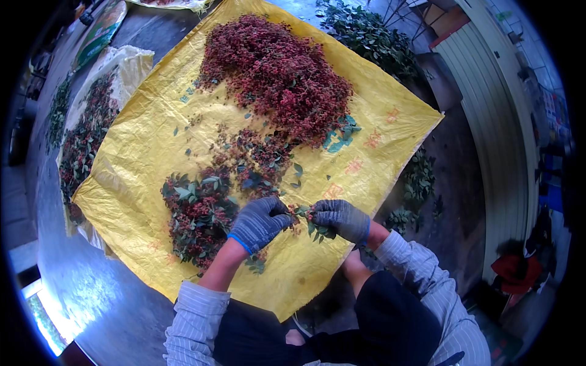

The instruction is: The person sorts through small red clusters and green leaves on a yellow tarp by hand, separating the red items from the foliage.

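Observation:
Both of my hands wear grey knitted gloves and meet over the near part of a yellow woven plastic sheet (pixel 372 91). Between them is a small sprig of red peppercorn berries (pixel 298 211) with green leaves. My left hand (pixel 261 223) pinches the sprig's left end, and my right hand (pixel 343 218) closes around its leafy right end. Just left of my left hand lies a pile of leafy berry sprigs (pixel 198 213). Farther off, a large heap of dark red berries (pixel 274 73) rests on the sheet, with loose clusters (pixel 250 152) scattered nearer.
Left of the sheet, a whitish sack (pixel 131 61) bears more leafy sprigs (pixel 88 134). Green leaves (pixel 366 36) are piled beyond the far right edge, and others (pixel 418 177) lie on the dark floor at right. A pale ribbed panel (pixel 494 122) stands farther right.

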The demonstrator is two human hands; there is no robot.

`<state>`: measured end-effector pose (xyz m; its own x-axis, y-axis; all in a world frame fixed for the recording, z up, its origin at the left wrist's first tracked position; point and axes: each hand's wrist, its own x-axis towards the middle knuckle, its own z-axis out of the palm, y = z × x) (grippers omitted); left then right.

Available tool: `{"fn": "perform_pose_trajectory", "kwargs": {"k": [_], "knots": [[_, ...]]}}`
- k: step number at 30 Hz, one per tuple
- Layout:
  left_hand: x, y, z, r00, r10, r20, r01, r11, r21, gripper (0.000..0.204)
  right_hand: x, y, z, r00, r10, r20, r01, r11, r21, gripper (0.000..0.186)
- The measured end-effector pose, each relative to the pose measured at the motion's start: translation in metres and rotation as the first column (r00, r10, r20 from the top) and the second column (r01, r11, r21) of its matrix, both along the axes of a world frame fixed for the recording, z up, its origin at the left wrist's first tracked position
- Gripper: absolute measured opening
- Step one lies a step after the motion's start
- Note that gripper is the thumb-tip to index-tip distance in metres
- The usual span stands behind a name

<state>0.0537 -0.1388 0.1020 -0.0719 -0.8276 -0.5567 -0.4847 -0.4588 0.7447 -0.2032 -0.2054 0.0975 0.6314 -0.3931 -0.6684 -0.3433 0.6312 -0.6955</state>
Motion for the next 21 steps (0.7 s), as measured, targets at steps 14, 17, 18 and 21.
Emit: {"fn": "perform_pose_trajectory", "kwargs": {"k": [14,17,18,21], "knots": [[-0.020,0.008,0.015,0.676,-0.418,0.607,0.574,0.815,-0.078,0.022,0.011,0.014,0.018,0.992,-0.009,0.127,0.014,0.999,-0.033,0.021],[-0.018,0.013,-0.016,0.730,-0.390,0.561,0.471,0.882,0.000,0.031,0.003,0.004,0.011,0.983,-0.165,0.083,0.164,0.986,0.021,0.020],[-0.016,0.016,-0.013,0.801,-0.278,0.530,0.400,0.908,-0.128,0.042,0.001,0.002,0.008,0.979,-0.197,0.057,0.197,0.980,0.011,0.023],[-0.021,0.013,-0.012,0.945,-0.024,0.325,0.151,0.917,-0.370,0.053,-0.003,-0.002,0.001,0.969,-0.239,-0.064,0.234,0.970,-0.071,0.025]]}}
